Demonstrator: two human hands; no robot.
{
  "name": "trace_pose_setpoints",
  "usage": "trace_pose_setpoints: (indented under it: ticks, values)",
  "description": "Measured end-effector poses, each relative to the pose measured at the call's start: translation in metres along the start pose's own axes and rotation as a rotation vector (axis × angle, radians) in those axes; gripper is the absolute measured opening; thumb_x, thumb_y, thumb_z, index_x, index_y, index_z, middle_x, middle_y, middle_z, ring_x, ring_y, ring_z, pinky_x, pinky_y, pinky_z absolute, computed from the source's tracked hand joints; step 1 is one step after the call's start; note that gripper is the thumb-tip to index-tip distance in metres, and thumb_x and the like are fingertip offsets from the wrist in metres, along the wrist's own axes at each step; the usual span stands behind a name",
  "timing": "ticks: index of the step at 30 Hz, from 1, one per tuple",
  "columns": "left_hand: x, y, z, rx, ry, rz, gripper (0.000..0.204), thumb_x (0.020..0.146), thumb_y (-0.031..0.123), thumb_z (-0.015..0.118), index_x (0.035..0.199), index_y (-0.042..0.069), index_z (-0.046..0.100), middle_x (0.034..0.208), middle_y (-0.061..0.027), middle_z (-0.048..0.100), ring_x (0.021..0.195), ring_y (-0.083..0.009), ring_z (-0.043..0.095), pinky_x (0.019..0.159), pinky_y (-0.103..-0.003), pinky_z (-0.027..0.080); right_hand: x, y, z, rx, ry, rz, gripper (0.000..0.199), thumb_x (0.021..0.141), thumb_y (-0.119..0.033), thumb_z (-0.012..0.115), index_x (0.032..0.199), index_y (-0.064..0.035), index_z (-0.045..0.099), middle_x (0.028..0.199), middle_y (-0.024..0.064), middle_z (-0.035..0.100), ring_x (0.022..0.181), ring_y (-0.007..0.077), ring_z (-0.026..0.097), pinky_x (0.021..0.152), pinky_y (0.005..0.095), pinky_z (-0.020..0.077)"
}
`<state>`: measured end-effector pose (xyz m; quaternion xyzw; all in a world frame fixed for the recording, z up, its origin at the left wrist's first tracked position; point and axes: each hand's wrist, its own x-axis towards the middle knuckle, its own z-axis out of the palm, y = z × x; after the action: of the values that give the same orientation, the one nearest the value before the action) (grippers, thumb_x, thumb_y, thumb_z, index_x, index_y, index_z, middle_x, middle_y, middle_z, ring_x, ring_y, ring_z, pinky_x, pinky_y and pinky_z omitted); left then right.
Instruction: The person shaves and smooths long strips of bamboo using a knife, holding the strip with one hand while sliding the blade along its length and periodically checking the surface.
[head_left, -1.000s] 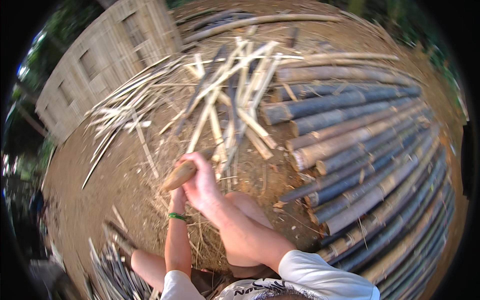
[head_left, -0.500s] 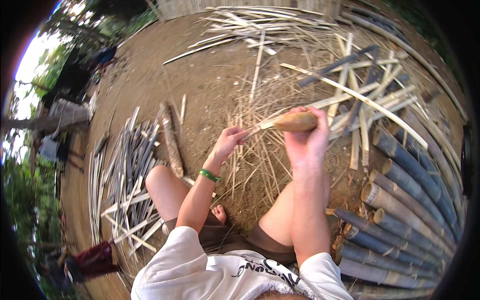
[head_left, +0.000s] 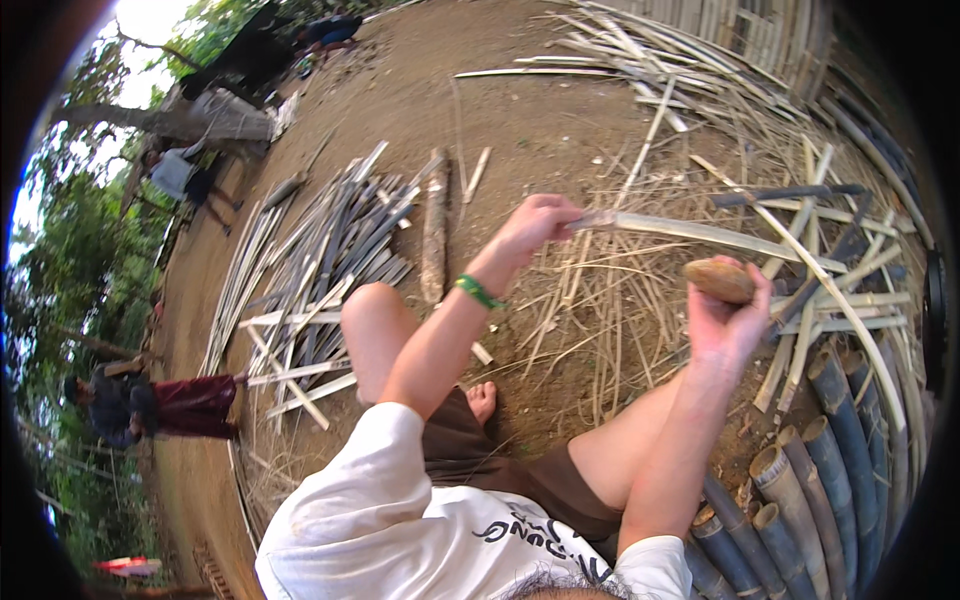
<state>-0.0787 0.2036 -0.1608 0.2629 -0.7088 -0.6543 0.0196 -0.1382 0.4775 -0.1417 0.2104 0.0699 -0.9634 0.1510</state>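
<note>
My left hand (head_left: 540, 224) is closed in a pinch on the narrow, greyish, blurred end of a pale bamboo strip (head_left: 700, 231). From those fingers the strip runs to the right, passing beyond my other hand. My right hand (head_left: 728, 318) is raised lower and further right, its fingers wrapped round a smooth, rounded brown wooden piece (head_left: 718, 280). The wooden piece appears apart from the strip, on its near side. What lies beneath that wooden piece is hidden. Thin bamboo shavings (head_left: 610, 330) litter the ground under both hands.
Bamboo poles (head_left: 795, 500) lie at the lower right. Split strips (head_left: 350, 225) are heaped at the left, beside a short log (head_left: 434, 225). More strips (head_left: 660, 60) spread at the far right. People (head_left: 180, 175) are in the left background, one in dark red (head_left: 190, 408).
My hands have moved apart, the right drawing back to the right with the wooden piece. More of the strip now shows between them. The view has turned toward the left.
</note>
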Motion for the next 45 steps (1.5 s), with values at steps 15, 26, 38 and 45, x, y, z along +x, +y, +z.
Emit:
trace_pose_setpoints:
  ticks: [15, 26, 38, 45]
  values:
    - [0.021, 0.041, 0.020, 0.066, -0.025, 0.186, 0.016, 0.094, 0.016, 0.065, 0.088, 0.000, 0.068, 0.076, -0.0042, 0.064, 0.067, -0.0107, 0.058, 0.063, -0.025, 0.049, 0.022, 0.016, -0.016, -0.019, -0.138, 0.203, 0.018, 0.084, -0.013, 0.064, 0.093, -0.0004, 0.057, 0.088, 0.0115, 0.062, 0.089, 0.0261, 0.063, 0.087, 0.0424, 0.0491]
    - [-0.011, 0.161, 0.008, 0.530, -0.027, 0.911, 0.021, 0.090, 0.022, 0.070, 0.093, 0.001, 0.070, 0.074, -0.0059, 0.067, 0.066, -0.0155, 0.062, 0.062, -0.033, 0.050, 0.017, 0.007, -0.014, -0.077, -0.073, 0.068, 0.014, 0.084, -0.012, 0.063, 0.091, -0.0032, 0.055, 0.088, 0.0102, 0.060, 0.088, 0.0259, 0.061, 0.087, 0.0430, 0.0492]
    - [-0.058, 0.190, 0.000, 0.981, 0.101, 1.384, 0.019, 0.089, 0.025, 0.068, 0.092, 0.006, 0.069, 0.078, -0.0110, 0.069, 0.072, -0.0269, 0.067, 0.067, -0.039, 0.053, 0.014, -0.005, -0.013, 0.011, -0.178, 0.088, 0.015, 0.084, -0.011, 0.061, 0.091, -0.0024, 0.052, 0.085, 0.0115, 0.058, 0.087, 0.0265, 0.059, 0.088, 0.0433, 0.0478]
    - [-0.070, 0.163, -0.085, 0.755, 0.185, 1.002, 0.017, 0.093, 0.019, 0.066, 0.100, 0.004, 0.072, 0.086, -0.0088, 0.072, 0.081, -0.0168, 0.069, 0.072, -0.032, 0.054, 0.013, -0.003, -0.010, 0.008, -0.173, 0.099, 0.015, 0.083, -0.012, 0.061, 0.090, -0.0031, 0.052, 0.085, 0.0111, 0.057, 0.085, 0.0261, 0.060, 0.088, 0.0435, 0.0481]
